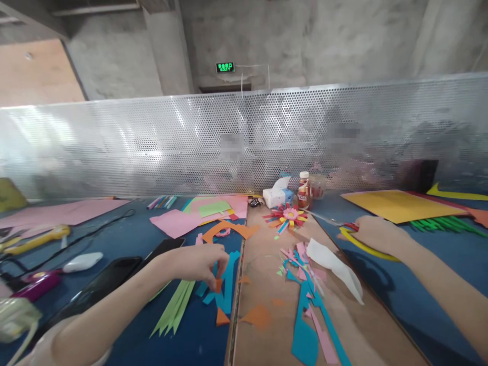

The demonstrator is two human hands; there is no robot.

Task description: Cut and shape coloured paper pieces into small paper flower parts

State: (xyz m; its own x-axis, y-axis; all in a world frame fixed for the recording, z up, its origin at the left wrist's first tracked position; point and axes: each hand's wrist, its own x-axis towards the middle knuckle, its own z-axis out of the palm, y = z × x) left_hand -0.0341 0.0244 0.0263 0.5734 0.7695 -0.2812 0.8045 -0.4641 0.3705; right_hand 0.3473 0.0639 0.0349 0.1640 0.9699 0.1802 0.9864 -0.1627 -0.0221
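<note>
My left hand (pixel 204 262) pinches a small orange paper piece (pixel 218 286) over blue paper strips (pixel 227 292) on the left side of the table. Beside it lie pale green strips (pixel 176 307) with notched ends, and an orange scrap (pixel 222 317) is just below. My right hand (pixel 375 235) is wrapped around scissors (pixel 348 230) with yellow and red handles, their blades pointing left, above the blue surface at the right. A layered paper flower (pixel 290 216) in red, yellow and blue with a pink centre stands farther back on the brown board (pixel 263 264).
Pink and blue scraps (pixel 305 320) and a white tissue (pixel 335 269) lie on the board. Behind them stand a tissue pack (pixel 278 197) and a bottle (pixel 304 190). A yellow glue gun (pixel 41 240), a black phone (pixel 118 274) and cables crowd the left. A perforated metal screen (pixel 183 147) closes the back.
</note>
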